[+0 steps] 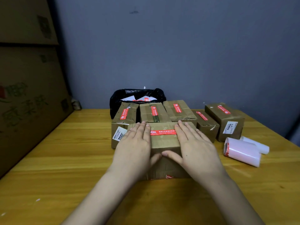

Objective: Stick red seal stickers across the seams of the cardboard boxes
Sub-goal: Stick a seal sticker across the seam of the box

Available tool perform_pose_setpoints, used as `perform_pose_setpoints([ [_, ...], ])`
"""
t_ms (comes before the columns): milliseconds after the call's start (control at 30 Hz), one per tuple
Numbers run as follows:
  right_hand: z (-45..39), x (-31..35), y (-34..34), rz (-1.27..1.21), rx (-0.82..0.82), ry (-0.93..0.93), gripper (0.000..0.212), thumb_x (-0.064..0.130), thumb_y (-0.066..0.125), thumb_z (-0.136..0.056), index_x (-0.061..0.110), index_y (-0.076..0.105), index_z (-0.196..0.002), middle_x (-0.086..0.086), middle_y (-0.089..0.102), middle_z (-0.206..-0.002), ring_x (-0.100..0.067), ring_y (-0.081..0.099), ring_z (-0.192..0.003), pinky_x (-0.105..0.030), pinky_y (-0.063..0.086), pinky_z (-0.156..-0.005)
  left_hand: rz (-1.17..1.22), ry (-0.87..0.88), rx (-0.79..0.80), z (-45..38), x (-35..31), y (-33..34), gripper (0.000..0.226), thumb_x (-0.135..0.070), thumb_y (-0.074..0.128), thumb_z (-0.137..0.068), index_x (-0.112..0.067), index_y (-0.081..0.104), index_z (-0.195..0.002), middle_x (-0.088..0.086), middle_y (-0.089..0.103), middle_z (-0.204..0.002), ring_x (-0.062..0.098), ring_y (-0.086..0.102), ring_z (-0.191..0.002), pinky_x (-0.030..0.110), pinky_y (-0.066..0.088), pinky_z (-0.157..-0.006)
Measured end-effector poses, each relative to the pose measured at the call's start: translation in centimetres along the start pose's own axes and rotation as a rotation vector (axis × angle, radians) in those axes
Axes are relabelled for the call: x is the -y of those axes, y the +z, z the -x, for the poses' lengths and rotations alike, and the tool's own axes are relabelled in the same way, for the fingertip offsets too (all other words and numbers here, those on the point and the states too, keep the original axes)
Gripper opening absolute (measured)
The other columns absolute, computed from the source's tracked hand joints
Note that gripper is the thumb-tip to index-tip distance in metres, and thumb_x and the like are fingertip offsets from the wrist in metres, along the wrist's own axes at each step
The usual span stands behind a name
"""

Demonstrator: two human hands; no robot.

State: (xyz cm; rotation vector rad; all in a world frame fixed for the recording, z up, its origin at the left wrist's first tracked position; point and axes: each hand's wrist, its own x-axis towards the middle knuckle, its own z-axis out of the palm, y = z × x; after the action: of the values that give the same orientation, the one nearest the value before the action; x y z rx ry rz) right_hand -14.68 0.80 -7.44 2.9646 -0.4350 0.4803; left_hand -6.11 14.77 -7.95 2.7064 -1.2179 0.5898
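The front cardboard box (164,143) lies in the middle of the tabletop (65,159), just before you, and a red seal sticker (163,132) runs across its top seam. You lay your left hand (135,146) flat on the left part of the box top and your right hand (193,146) flat on the right part, fingers straight and together, and each hand covers one end of the sticker. The two thumbs almost meet at the near edge of the top. I judge that you press so to rub the sticker ends down and to keep the box steady. A second red piece (169,176) shows low on the near face of this box.

Behind it I count five more boxes in a row (178,109), each with one red sticker already on its top, so six boxes in all. They stand near together, probably as the finished ones. A black bag (116,98) behind them holds white paper scraps, likely the peeled backing. At your right lie two rolls (241,151), close at hand for the next sticker. Big cartons (29,95) stand at the left.
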Motion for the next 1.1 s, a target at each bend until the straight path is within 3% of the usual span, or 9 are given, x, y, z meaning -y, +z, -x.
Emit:
perform_pose_setpoints([
  [100,-0.1,0.0,0.3,-0.005,-0.032,0.041,0.107,0.08,0.002,-0.071,0.014,0.034,-0.149,-0.002,0.03,-0.156,-0.013,0.029,-0.143,-0.027,0.013,-0.112,0.02,-0.019,-0.047,0.3,0.3,0.3,0.093,-0.067,0.042,-0.086,-0.009,0.011,-0.152,0.009,0.012,-0.16,0.019,0.014,-0.147,0.029,0.008,-0.118],
  [167,0.0,-0.1,0.8,-0.008,-0.048,0.061,0.095,0.077,0.017,-0.077,0.011,0.06,-0.13,-0.005,0.056,-0.137,-0.016,0.054,-0.126,-0.033,0.036,-0.104,-0.009,-0.034,-0.052,0.6,0.5,0.2,0.095,-0.069,0.062,-0.071,-0.005,0.045,-0.14,0.013,0.046,-0.144,0.023,0.046,-0.133,0.032,0.033,-0.109],
  [267,0.3,-0.3,1.2,-0.018,-0.056,0.067,0.088,0.075,0.023,-0.08,0.01,0.066,-0.123,-0.005,0.063,-0.128,-0.017,0.059,-0.12,-0.036,0.046,-0.099,-0.004,-0.025,-0.084,0.6,1.0,1.1,0.091,-0.064,0.079,-0.052,-0.003,0.067,-0.117,0.013,0.067,-0.119,0.026,0.065,-0.109,0.039,0.05,-0.092],
  [500,0.6,-0.8,1.5,-0.025,-0.12,0.052,0.089,0.08,0.024,-0.08,0.015,0.063,-0.127,-0.002,0.061,-0.132,-0.017,0.055,-0.125,-0.035,0.035,-0.105,0.075,-0.013,-0.146,0.7,1.8,1.6,0.089,-0.064,0.079,-0.054,-0.005,0.065,-0.12,0.01,0.066,-0.122,0.025,0.063,-0.114,0.041,0.043,-0.099],
  [633,1.0,-0.6,1.8,-0.121,-0.163,0.154,0.089,0.088,0.024,-0.073,0.03,0.059,-0.131,0.002,0.053,-0.141,-0.026,0.046,-0.133,-0.047,0.042,-0.102,0.14,-0.048,-0.172,0.9,1.7,1.6,0.091,-0.066,0.071,-0.057,-0.005,0.062,-0.123,0.008,0.063,-0.127,0.024,0.056,-0.122,0.039,0.03,-0.104],
  [800,1.3,-0.5,1.6,-0.197,-0.117,0.216,0.103,0.093,0.013,-0.056,0.045,0.026,-0.147,0.01,0.013,-0.161,-0.018,0.012,-0.147,-0.038,0.032,-0.111,0.273,-0.067,-0.212,1.2,2.0,1.7,0.096,-0.066,0.064,-0.073,-0.011,0.037,-0.146,0.0,0.032,-0.153,0.013,0.024,-0.144,0.018,0.004,-0.112],
  [867,1.3,-0.5,1.3,-0.232,-0.133,0.216,0.106,0.091,0.015,-0.053,0.044,0.026,-0.147,0.012,0.011,-0.16,-0.014,0.01,-0.148,-0.035,0.029,-0.113,0.289,-0.023,-0.231,1.2,2.4,1.7,0.095,-0.068,0.061,-0.074,-0.015,0.032,-0.148,-0.003,0.028,-0.155,0.008,0.018,-0.145,0.011,-0.003,-0.109],
  [933,1.5,-0.6,1.1,-0.266,-0.174,0.228,0.105,0.09,0.024,-0.054,0.04,0.034,-0.145,0.015,0.019,-0.158,-0.01,0.015,-0.146,-0.032,0.029,-0.112,0.323,-0.004,-0.258,1.2,2.7,1.6,0.093,-0.071,0.058,-0.072,-0.017,0.039,-0.144,-0.006,0.035,-0.151,0.002,0.021,-0.141,0.007,-0.001,-0.108],
  [1100,1.7,-1.1,0.0,-0.363,-0.229,0.273,0.099,0.09,0.038,-0.051,0.039,0.049,-0.135,0.02,0.039,-0.148,-0.005,0.034,-0.138,-0.028,0.032,-0.107,0.628,-0.021,-0.348,1.3,3.4,0.8,0.078,-0.067,0.057,-0.068,-0.029,0.047,-0.136,-0.022,0.041,-0.139,-0.006,0.032,-0.132,0.017,0.026,-0.11],
])
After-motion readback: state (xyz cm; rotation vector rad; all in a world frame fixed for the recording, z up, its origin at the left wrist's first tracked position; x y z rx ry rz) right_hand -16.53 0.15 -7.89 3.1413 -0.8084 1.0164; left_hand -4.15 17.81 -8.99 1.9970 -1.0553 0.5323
